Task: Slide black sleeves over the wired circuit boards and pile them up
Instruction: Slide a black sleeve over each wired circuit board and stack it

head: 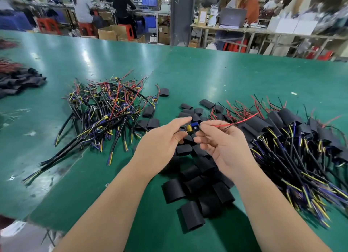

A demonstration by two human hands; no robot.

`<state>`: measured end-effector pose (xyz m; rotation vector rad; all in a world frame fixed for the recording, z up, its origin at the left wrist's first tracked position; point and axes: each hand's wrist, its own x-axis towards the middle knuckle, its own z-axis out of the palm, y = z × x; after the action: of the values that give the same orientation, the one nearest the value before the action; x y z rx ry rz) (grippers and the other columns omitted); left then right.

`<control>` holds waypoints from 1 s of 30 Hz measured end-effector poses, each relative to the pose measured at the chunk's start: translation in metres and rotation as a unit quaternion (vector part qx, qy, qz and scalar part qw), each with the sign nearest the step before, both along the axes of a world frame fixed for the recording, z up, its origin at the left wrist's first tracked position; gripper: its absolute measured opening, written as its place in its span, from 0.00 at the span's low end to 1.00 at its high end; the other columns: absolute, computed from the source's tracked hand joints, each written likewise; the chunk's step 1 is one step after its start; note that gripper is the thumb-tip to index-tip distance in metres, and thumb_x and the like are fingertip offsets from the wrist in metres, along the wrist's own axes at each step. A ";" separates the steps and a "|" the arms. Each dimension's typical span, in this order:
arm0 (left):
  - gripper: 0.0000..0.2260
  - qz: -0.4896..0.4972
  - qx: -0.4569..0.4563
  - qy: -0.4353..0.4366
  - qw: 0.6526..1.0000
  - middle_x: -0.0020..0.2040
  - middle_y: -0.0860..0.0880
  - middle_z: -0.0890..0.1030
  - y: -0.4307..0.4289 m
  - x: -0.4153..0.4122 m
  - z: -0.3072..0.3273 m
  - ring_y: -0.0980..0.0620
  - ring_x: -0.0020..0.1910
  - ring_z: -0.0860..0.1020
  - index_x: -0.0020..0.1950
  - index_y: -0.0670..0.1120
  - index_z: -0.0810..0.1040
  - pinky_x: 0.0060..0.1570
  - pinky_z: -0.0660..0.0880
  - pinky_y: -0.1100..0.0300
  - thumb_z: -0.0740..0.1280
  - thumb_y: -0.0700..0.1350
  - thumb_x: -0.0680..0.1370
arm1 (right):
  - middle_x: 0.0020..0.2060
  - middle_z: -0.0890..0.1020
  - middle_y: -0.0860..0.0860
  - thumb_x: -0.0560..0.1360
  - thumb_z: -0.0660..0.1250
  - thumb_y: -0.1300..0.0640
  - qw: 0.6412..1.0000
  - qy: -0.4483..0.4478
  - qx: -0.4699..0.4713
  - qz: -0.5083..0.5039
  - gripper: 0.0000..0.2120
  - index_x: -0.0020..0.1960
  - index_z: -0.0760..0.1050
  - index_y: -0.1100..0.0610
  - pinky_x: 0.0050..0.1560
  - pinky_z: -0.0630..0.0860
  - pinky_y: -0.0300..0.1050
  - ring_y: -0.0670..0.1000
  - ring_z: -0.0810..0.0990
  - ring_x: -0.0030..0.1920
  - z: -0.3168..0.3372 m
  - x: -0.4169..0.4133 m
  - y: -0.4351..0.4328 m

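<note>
Far left edge of the green bench (226, 72): a small heap of black sleeved pieces (18, 80). Next along, a tangled pile of bare wired boards (105, 108). Near the front middle, pinches one wired circuit board (192, 128) with the left hand (160, 144), index raised. Pinches its red lead (243, 120) with the right hand (222, 146). Below both, loose black sleeves (197, 185), none on this board yet. Probably best to straighten the leads, squeeze one sleeve open, and feed the leads through first. Toward the right edge, the finished pile (293, 136), sleeves on. Beyond the far edge: seated workers, red stools, cardboard boxes, a laptop.
</note>
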<state>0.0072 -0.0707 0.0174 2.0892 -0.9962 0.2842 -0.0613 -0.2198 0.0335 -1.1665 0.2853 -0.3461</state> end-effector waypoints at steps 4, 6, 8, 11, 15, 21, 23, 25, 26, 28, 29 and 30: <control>0.14 0.004 0.013 -0.014 1.000 0.40 0.57 0.84 0.001 0.004 -0.003 0.55 0.40 0.80 0.66 0.53 0.75 0.45 0.75 0.57 0.63 0.44 0.80 | 0.31 0.83 0.55 0.63 0.73 0.59 0.998 -0.037 0.010 0.043 0.01 0.34 0.83 0.54 0.28 0.75 0.35 0.48 0.83 0.30 -0.001 -0.002 0.000; 0.13 0.003 -0.026 0.007 1.000 0.39 0.57 0.84 0.002 0.007 -0.006 0.62 0.37 0.79 0.64 0.49 0.78 0.42 0.73 0.65 0.65 0.42 0.79 | 0.32 0.83 0.55 0.63 0.73 0.60 0.998 -0.056 0.006 0.039 0.01 0.35 0.83 0.56 0.28 0.75 0.35 0.49 0.83 0.30 -0.001 -0.002 -0.001; 0.11 0.009 -0.061 0.027 0.998 0.37 0.56 0.83 0.002 0.010 -0.007 0.68 0.30 0.73 0.60 0.46 0.81 0.33 0.66 0.76 0.66 0.41 0.78 | 0.31 0.83 0.55 0.68 0.71 0.63 0.998 -0.060 -0.021 0.008 0.03 0.35 0.82 0.57 0.27 0.75 0.35 0.49 0.82 0.29 0.000 -0.002 -0.005; 0.09 0.010 -0.067 0.044 0.997 0.34 0.57 0.82 0.002 0.009 -0.007 0.63 0.23 0.69 0.55 0.48 0.83 0.26 0.62 0.73 0.67 0.42 0.78 | 0.29 0.81 0.53 0.76 0.67 0.66 0.994 -0.042 -0.086 -0.048 0.07 0.39 0.78 0.60 0.28 0.75 0.37 0.50 0.81 0.28 0.001 -0.002 -0.008; 0.08 -0.004 0.028 0.018 0.999 0.35 0.55 0.83 0.004 0.008 -0.004 0.55 0.31 0.76 0.53 0.50 0.84 0.36 0.73 0.58 0.65 0.46 0.79 | 0.27 0.80 0.51 0.77 0.66 0.66 0.987 -0.028 -0.093 -0.128 0.07 0.39 0.77 0.62 0.28 0.75 0.38 0.49 0.81 0.27 -0.001 -0.001 -0.016; 0.12 0.035 0.155 -0.032 0.987 0.38 0.49 0.78 0.000 0.007 0.000 0.45 0.42 0.76 0.43 0.42 0.74 0.45 0.70 0.50 0.59 0.47 0.82 | 0.31 0.83 0.53 0.76 0.67 0.66 0.987 -0.045 -0.126 -0.084 0.07 0.41 0.80 0.59 0.32 0.77 0.37 0.50 0.83 0.32 0.000 0.003 -0.027; 0.11 0.084 0.140 -0.027 0.986 0.40 0.47 0.79 0.007 0.012 -0.001 0.44 0.42 0.76 0.44 0.42 0.75 0.44 0.71 0.49 0.59 0.45 0.82 | 0.36 0.84 0.54 0.75 0.66 0.69 0.980 -0.006 -0.193 -0.047 0.08 0.47 0.79 0.58 0.36 0.78 0.37 0.49 0.84 0.35 0.002 0.009 -0.034; 0.10 0.131 0.103 -0.024 0.986 0.40 0.45 0.80 0.016 0.019 -0.001 0.42 0.42 0.77 0.45 0.40 0.76 0.44 0.72 0.48 0.60 0.43 0.81 | 0.40 0.84 0.53 0.74 0.66 0.71 0.948 0.059 -0.310 -0.037 0.13 0.53 0.79 0.58 0.43 0.80 0.40 0.50 0.84 0.39 0.002 0.018 -0.042; 0.10 0.148 0.077 -0.019 0.986 0.39 0.44 0.80 0.019 0.023 -0.001 0.41 0.42 0.77 0.46 0.39 0.77 0.44 0.72 0.47 0.60 0.42 0.81 | 0.40 0.84 0.52 0.73 0.66 0.71 0.922 0.090 -0.375 -0.037 0.14 0.54 0.79 0.58 0.47 0.79 0.43 0.50 0.83 0.41 0.003 0.022 -0.045; 0.10 0.178 0.023 -0.007 0.984 0.39 0.44 0.82 0.023 0.028 -0.002 0.42 0.41 0.78 0.47 0.38 0.79 0.44 0.74 0.46 0.60 0.41 0.81 | 0.41 0.84 0.50 0.73 0.67 0.68 0.861 0.128 -0.491 -0.032 0.13 0.52 0.81 0.55 0.53 0.77 0.44 0.50 0.82 0.44 0.006 0.031 -0.046; 0.10 0.192 0.002 -0.005 0.981 0.38 0.45 0.82 0.025 0.030 -0.003 0.43 0.40 0.78 0.46 0.38 0.79 0.43 0.74 0.46 0.60 0.41 0.81 | 0.42 0.84 0.48 0.73 0.67 0.66 0.832 0.133 -0.538 -0.024 0.11 0.51 0.82 0.55 0.53 0.74 0.40 0.48 0.81 0.45 0.008 0.036 -0.043; 0.11 0.202 -0.012 -0.006 0.979 0.38 0.45 0.82 0.025 0.032 -0.005 0.43 0.40 0.78 0.46 0.37 0.79 0.43 0.74 0.47 0.60 0.41 0.81 | 0.42 0.83 0.47 0.73 0.68 0.64 0.808 0.128 -0.575 -0.011 0.10 0.51 0.83 0.55 0.52 0.72 0.36 0.47 0.81 0.45 0.010 0.042 -0.039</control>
<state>0.0393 -0.0453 0.0125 2.2587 -0.5618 0.5092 -0.0197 -0.2584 0.0437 -2.4334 0.3265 -0.3861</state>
